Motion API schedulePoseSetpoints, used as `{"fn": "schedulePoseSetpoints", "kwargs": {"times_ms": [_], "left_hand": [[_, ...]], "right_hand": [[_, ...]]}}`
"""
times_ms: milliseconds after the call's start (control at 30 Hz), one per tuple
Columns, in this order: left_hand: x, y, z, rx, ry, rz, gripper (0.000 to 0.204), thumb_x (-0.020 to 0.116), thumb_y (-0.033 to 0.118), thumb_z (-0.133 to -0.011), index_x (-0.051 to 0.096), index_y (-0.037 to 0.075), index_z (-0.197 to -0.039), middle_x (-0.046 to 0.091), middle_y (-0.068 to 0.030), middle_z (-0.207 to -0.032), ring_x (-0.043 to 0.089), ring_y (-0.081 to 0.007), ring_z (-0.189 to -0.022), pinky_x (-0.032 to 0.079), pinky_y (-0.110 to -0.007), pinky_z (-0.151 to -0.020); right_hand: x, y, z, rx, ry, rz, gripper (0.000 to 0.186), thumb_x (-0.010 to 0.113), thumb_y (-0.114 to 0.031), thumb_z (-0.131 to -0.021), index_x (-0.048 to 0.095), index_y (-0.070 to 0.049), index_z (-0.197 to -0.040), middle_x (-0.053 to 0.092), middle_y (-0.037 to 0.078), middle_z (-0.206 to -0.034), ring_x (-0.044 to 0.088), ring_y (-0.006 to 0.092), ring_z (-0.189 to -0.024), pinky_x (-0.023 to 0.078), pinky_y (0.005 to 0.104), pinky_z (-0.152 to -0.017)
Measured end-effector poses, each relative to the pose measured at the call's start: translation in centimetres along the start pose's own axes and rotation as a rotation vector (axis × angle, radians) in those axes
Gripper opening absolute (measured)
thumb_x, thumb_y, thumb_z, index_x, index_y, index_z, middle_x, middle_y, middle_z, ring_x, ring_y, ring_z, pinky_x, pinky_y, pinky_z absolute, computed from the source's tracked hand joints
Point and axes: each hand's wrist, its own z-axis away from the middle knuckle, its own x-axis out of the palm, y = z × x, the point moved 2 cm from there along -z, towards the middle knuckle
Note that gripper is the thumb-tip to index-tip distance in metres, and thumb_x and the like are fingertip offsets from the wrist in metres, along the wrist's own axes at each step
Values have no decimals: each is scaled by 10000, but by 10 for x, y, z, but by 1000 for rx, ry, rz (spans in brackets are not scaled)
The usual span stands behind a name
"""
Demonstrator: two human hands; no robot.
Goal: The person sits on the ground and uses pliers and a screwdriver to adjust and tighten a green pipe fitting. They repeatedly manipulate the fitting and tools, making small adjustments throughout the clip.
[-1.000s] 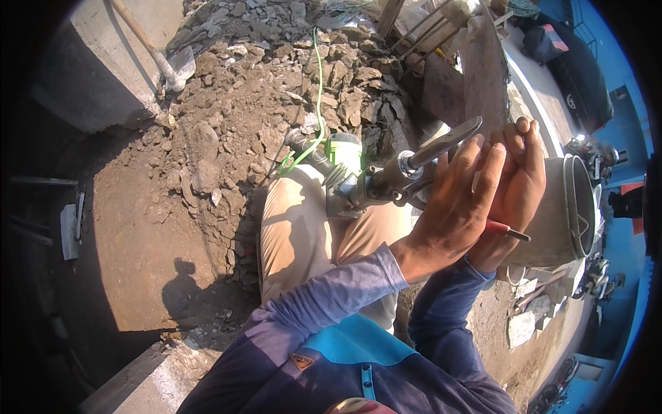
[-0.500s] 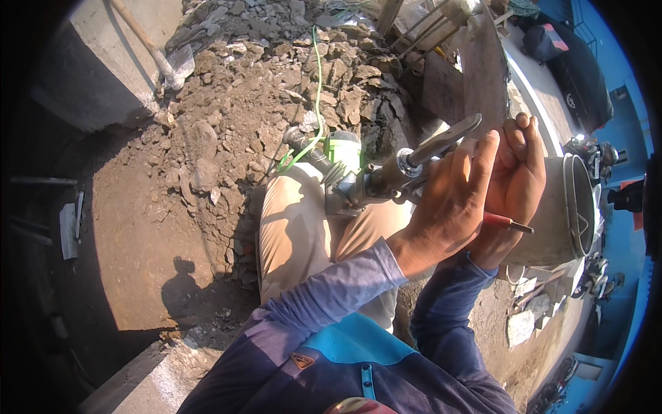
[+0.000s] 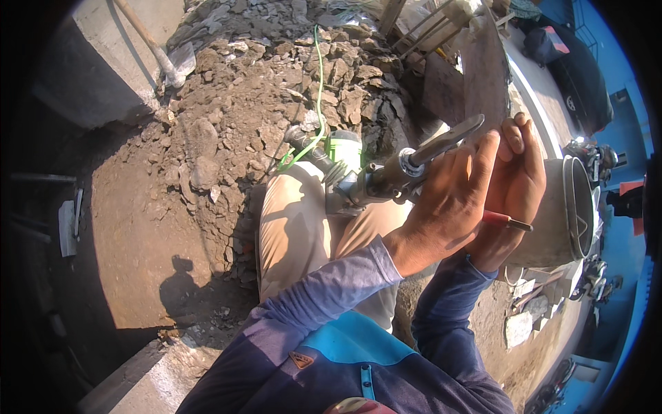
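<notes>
Across my thighs lies a jackhammer [image 3: 345, 153] with a green and black body, its flat chisel bit [image 3: 448, 140] pointing up to the right. My left hand [image 3: 448, 196] is beside the bit, fingers long and bent over toward the other hand. Facing it, my right hand [image 3: 516, 176] is cupped with its fingertips curled in. A thin red-handled tool [image 3: 498, 219] with a metal tip sticks out from under my left palm, across the right wrist. Whatever lies between the palms is hidden.
Broken rock and soil [image 3: 241, 131] slope up ahead. A green cable [image 3: 319, 83] runs over it to the jackhammer. A grey bucket [image 3: 552, 214] stands close to my right hand. At the far left, a wooden-handled tool [image 3: 148, 41] leans on a concrete block [image 3: 103, 76].
Both hands keep almost the same pose, with only a slight shift. The jackhammer stays on my thighs.
</notes>
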Motion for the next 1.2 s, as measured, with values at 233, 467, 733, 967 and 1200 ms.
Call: {"fn": "schedulePoseSetpoints", "kwargs": {"times_ms": [233,467,733,967,1200], "left_hand": [[2,3,1,-27,-15,25,1043,816,91,-849,211,-24,-1692,506,-286,-1467,523,-525,-1365,393,-716,-1130],[4,0,0,-24,-7,-18,974,785,83,-871,247,-60,-1670,542,-283,-1380,571,-489,-1246,451,-580,-1078],[11,-18,-5,40,120,-37,861,735,255,-962,319,-92,-1631,624,-268,-1229,635,-447,-1105,496,-521,-1005],[10,-17,-3,29,91,-110,848,673,541,-986,474,-110,-1493,642,-275,-1156,660,-440,-1017,533,-523,-926],[12,-24,-2,79,120,-71,974,608,721,-952,484,-88,-1481,650,-269,-1157,665,-453,-1044,543,-528,-934]], "right_hand": [[-7,-1,1,23,-10,-51,175,540,-230,-1170,592,-65,-1196,486,-35,-838,454,89,-769,447,290,-700],[-5,0,2,20,-33,-67,159,538,-210,-1171,590,-61,-1198,505,-36,-843,471,81,-768,451,276,-704],[3,-4,14,-79,-362,-235,1185,519,-860,-972,273,64,-1674,458,313,-1535,494,399,-1414,371,510,-1253],[17,3,44,-352,-52,225,1242,428,-930,-924,312,69,-1653,431,356,-1614,463,440,-1505,339,542,-1289],[39,11,45,-460,389,455,818,304,-670,-1125,626,58,-1314,666,347,-1365,679,409,-1274,508,506,-1151]]}}
